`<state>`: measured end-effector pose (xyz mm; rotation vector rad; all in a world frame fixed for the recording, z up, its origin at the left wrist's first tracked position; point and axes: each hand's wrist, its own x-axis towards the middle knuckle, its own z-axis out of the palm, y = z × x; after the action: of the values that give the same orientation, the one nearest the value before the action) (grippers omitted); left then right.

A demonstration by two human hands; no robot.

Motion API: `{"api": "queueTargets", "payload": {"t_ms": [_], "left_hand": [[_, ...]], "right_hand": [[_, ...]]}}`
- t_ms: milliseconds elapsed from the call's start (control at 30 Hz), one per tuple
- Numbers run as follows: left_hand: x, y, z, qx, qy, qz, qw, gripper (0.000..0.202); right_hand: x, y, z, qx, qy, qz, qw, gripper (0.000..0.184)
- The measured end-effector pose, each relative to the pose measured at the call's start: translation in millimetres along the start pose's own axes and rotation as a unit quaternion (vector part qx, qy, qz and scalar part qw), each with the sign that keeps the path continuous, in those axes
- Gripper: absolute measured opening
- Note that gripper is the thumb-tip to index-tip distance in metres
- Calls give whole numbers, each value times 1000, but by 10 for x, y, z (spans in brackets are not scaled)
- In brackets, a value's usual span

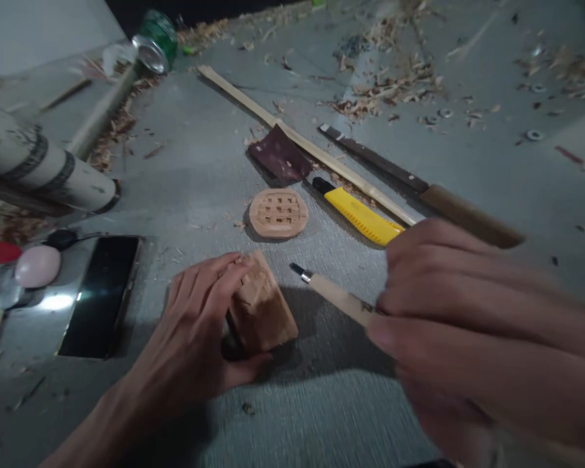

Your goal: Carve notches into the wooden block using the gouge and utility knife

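Observation:
My left hand is curved around a small carved wooden block, fingers over its top and thumb at its near side. The block rests on the grey table. My right hand, slightly blurred, grips a wood-carving chisel by its pale handle. The chisel's short metal tip points left towards the block and is apart from it. Beyond the block lies a flat round wooden piece with rows of small square holes. A yellow utility knife lies just past my right hand.
Behind the round piece are dark red sandpaper, a long thin wooden stick and a file with a wooden handle. A phone lies at left, near a cardboard tube and a green can. Wood shavings litter the back.

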<state>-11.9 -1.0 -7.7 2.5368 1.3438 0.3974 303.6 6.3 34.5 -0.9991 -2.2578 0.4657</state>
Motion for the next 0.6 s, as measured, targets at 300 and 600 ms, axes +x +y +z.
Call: {"api": "queueTargets", "payload": {"t_ms": [300, 600], "left_hand": [[-26, 2, -22, -31, 16, -8, 999, 110], [-30, 5, -39, -14, 75, -38, 996, 108]], "right_hand": [[344, 271, 263, 81, 39, -68, 994, 25], [342, 321, 409, 93, 14, -12, 995, 15]]}}
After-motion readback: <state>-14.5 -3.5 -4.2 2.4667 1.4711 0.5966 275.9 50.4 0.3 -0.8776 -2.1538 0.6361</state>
